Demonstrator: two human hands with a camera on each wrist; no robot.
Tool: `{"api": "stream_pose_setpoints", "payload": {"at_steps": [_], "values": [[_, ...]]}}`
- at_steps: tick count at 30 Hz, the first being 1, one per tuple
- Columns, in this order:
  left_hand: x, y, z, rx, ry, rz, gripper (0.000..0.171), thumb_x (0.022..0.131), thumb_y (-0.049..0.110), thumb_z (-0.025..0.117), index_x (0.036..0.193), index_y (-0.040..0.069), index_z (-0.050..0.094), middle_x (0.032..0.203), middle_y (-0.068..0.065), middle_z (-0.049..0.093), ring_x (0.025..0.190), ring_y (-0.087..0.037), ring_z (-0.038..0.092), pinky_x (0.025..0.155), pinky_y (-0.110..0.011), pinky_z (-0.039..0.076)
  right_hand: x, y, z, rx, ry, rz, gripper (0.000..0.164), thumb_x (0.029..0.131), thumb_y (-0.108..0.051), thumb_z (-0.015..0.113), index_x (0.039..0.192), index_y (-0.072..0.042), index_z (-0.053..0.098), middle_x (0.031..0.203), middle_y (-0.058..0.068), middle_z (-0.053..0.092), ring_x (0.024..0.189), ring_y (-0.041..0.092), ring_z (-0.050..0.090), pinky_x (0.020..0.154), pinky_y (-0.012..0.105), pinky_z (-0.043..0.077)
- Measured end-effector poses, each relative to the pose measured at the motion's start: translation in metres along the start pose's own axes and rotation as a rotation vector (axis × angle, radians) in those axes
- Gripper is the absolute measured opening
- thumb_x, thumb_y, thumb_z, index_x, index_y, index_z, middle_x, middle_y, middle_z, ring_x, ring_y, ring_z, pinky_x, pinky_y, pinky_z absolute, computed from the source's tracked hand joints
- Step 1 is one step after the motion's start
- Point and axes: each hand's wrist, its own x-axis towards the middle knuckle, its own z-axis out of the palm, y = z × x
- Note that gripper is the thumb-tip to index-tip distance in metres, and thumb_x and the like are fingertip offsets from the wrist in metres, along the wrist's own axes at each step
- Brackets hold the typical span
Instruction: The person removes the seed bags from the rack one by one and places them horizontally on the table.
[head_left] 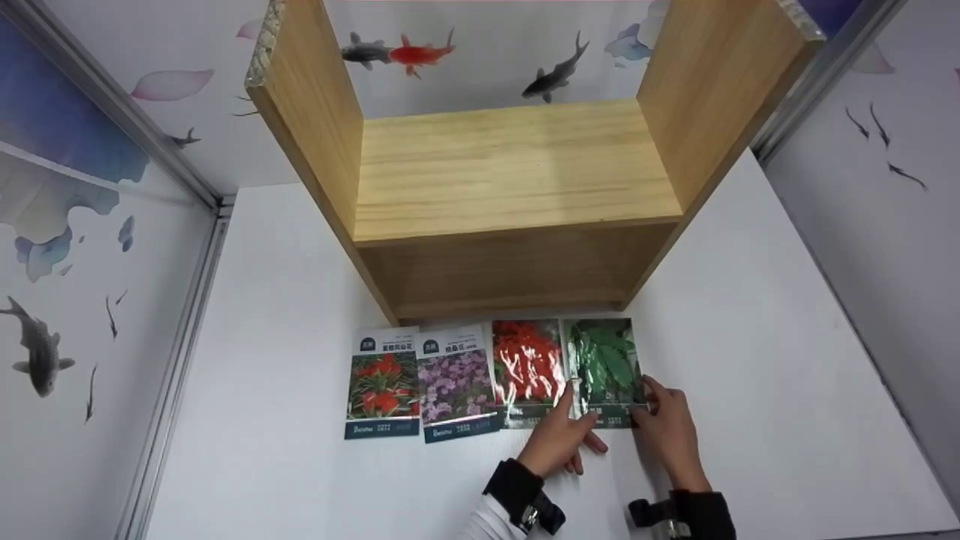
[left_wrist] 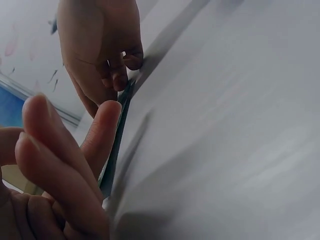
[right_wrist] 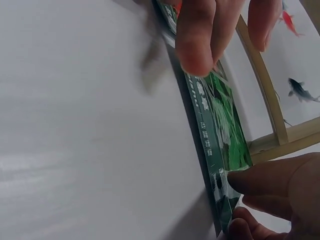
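Seed packets lie side by side in a row. At the right end is one with a green leaf picture (head_left: 604, 360); my right hand (head_left: 670, 431) pinches its right edge near the lower corner, as the right wrist view shows up close. My left hand (head_left: 559, 439) has its fingers extended at that packet's lower left, by the border with the red-flower packet (head_left: 529, 360). Left of these are a purple-flower packet (head_left: 456, 382) and a packet with red blooms and narrow leaves (head_left: 382, 382), the purple one slightly tilted. In the left wrist view, the left fingers (left_wrist: 55, 145) hold nothing.
A wooden shelf unit (head_left: 517, 172) with two tall sides stands just behind the packets, on the white table (head_left: 270, 360). Walls with painted fish (head_left: 41, 349) enclose the table at left, right and back.
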Motion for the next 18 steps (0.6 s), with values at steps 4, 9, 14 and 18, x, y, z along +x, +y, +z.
{"api": "stream_pose_setpoints", "payload": {"at_steps": [4, 9, 14, 18], "values": [[-0.003, 0.003, -0.001, 0.032, 0.013, -0.001, 0.069, 0.089, 0.042, 0.049, 0.144, 0.031, 0.008, 0.067, 0.001, 0.066, 0.030, -0.015, 0.045, 0.034, -0.039, 0.041, -0.003, -0.004, -0.002, 0.035, -0.013, 0.023, 0.054, 0.086, -0.017, 0.055, 0.133, 0.002, 0.038, 0.105, 0.020, 0.043, 0.090, 0.028, 0.046, 0.068, 0.035, 0.039], [-0.010, 0.010, -0.012, 0.142, 0.045, 0.046, 0.068, 0.089, 0.046, 0.047, 0.144, 0.029, 0.011, 0.066, 0.007, 0.065, 0.030, -0.013, 0.041, 0.034, -0.033, 0.038, -0.008, -0.018, -0.008, 0.145, 0.064, 0.004, 0.050, 0.090, -0.022, 0.050, 0.135, -0.006, 0.038, 0.120, 0.018, 0.039, 0.102, 0.028, 0.044, 0.073, 0.038, 0.041], [-0.025, 0.010, -0.035, 0.218, 0.114, 0.091, 0.061, 0.090, 0.047, 0.045, 0.143, 0.028, 0.021, 0.070, 0.010, 0.064, 0.038, -0.013, 0.048, 0.038, -0.029, 0.040, -0.014, -0.035, -0.010, 0.150, 0.133, -0.136, 0.048, 0.090, -0.021, 0.051, 0.135, -0.009, 0.039, 0.131, 0.018, 0.033, 0.114, 0.031, 0.040, 0.081, 0.044, 0.041], [-0.038, 0.008, -0.057, 0.235, 0.167, 0.127, 0.053, 0.090, 0.046, 0.044, 0.138, 0.026, 0.034, 0.083, 0.011, 0.063, 0.062, -0.011, 0.059, 0.052, -0.029, 0.046, -0.016, -0.046, -0.005, 0.031, 0.155, -0.271, 0.051, 0.088, -0.017, 0.056, 0.134, -0.005, 0.039, 0.134, 0.019, 0.034, 0.120, 0.034, 0.035, 0.090, 0.048, 0.036]]}}
